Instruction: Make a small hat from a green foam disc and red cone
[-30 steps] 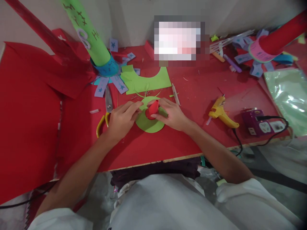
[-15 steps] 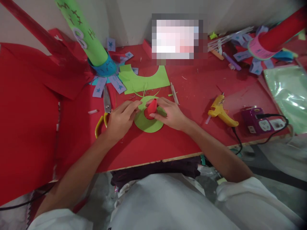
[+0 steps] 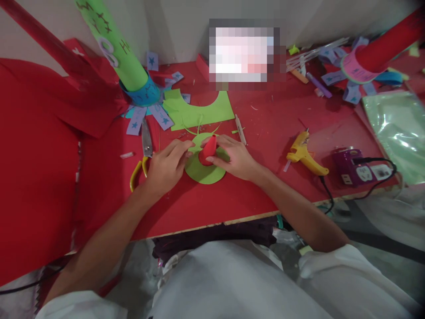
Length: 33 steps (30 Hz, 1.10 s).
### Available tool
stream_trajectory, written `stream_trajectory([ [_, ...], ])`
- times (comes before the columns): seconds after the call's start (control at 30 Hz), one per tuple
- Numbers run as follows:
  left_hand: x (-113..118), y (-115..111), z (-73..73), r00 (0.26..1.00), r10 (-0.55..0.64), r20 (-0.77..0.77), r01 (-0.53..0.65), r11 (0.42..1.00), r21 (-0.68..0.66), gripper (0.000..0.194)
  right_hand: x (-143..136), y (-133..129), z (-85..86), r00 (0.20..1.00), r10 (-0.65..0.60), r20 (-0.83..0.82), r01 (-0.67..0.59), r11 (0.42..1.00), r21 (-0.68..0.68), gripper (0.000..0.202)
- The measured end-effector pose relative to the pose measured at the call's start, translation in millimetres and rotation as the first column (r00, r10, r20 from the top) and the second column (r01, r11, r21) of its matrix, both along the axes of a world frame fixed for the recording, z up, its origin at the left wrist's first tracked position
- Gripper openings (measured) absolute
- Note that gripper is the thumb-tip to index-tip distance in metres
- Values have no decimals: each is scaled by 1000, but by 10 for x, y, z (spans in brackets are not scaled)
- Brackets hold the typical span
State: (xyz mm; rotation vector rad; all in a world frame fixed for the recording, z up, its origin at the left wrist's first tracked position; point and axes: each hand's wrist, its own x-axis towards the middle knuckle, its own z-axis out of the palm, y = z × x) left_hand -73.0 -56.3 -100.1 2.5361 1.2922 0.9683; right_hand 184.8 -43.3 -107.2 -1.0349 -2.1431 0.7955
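A small red cone (image 3: 210,147) stands on the middle of a flat green disc (image 3: 206,176) that lies on the table. My right hand (image 3: 235,156) is closed around the cone, with the thumb at its near side and the other fingers behind it. At the disc's left edge my left hand (image 3: 170,165) has its fingers bent and the tips together on the rim. Its thumb is partly hidden. Scissors (image 3: 146,146) with yellow handles lie just left of this hand, partly behind the wrist.
A cut green sheet (image 3: 202,116) and a white pen-like tool (image 3: 240,129) lie beyond the disc. To the right are a yellow glue gun (image 3: 303,153) and a purple power socket (image 3: 352,167) with cords. Decorated green (image 3: 128,62) and red (image 3: 385,48) tubes stand at the back.
Both hands keep nearly the same place at the cone and disc. The whole view has shifted very slightly.
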Motion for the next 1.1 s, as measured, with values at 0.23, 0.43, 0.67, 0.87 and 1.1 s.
stream_trajectory([
  [0.23,7,0,39,999,7,41,-8,1000,17,23,-2,4,5,1000,6,-15,-6,1000,-12,59],
  [0.43,14,-6,45,999,2,43,-2,1000,-3,29,0,2,15,1000,6,-17,-6,1000,-20,59],
  [0.67,16,13,38,999,0,42,2,999,-41,30,2,-2,5,1000,6,-27,-6,1000,-11,57],
  [0.87,8,28,51,994,-31,101,40,996,-86,28,2,-5,15,1000,5,-28,-5,1000,-15,58],
  [1.1,-18,71,73,967,-21,253,67,982,-175,29,-2,-6,2,1000,-3,-13,2,1000,-6,63],
])
